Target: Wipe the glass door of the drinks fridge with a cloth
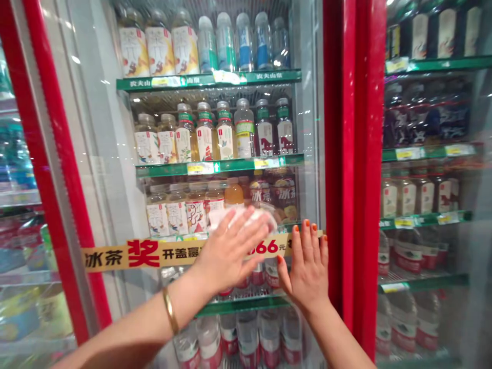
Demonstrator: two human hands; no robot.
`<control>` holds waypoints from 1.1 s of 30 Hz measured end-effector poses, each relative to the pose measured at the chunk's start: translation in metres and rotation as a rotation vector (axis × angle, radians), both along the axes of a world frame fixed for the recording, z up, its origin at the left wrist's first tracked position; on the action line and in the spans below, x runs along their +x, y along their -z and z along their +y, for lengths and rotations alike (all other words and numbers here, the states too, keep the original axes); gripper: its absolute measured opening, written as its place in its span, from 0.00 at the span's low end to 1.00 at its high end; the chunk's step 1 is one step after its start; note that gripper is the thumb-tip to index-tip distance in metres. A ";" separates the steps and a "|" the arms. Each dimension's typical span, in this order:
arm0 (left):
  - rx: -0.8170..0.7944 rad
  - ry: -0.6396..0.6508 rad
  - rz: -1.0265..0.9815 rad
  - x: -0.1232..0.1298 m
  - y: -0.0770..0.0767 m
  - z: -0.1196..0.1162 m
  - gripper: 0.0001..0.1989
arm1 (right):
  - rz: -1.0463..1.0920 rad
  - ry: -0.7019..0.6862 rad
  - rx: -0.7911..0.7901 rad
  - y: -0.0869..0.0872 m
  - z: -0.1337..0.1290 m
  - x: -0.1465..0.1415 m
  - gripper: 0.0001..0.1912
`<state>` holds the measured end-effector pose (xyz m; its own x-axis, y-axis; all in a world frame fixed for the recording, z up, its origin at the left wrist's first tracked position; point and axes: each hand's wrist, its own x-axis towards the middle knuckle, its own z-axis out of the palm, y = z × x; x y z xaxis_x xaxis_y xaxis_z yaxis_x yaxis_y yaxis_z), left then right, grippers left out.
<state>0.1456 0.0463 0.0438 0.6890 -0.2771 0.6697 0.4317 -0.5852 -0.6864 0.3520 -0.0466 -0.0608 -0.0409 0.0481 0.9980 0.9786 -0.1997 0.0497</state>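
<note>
Now, the left hand (pixel 228 253) lies flat over a white cloth (pixel 271 213), perhaps; the right hand (pixel 308 274) rests spread on glass (pixel 310 197).

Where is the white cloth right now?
In the head view, just below centre, the white cloth is under the left hand, against the glass door, along the top edge of the yellow banner.

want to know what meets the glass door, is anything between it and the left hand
Yes, a white cloth lies between the left hand and the glass door; the tan banner strip also runs behind that hand.
</note>
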 end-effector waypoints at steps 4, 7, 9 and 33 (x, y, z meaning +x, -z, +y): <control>-0.062 -0.101 -0.034 -0.108 0.129 0.030 0.33 | 0.021 -0.013 0.003 0.002 0.001 0.002 0.45; -0.243 -0.279 -0.392 -0.172 0.144 0.054 0.40 | 0.031 -0.015 0.015 0.002 0.001 0.001 0.43; -0.383 -0.324 -0.610 -0.172 0.136 0.056 0.40 | 0.049 -0.031 0.014 0.003 0.001 -0.001 0.41; -0.459 -0.210 -0.743 -0.105 0.237 0.013 0.37 | 0.004 -0.069 -0.043 0.080 -0.005 -0.003 0.37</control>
<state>0.0405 0.0589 -0.1936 0.0403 0.2102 0.9768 0.8002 -0.5923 0.0944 0.3488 -0.0512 -0.1404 -0.0418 0.0878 0.9953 0.9902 -0.1295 0.0531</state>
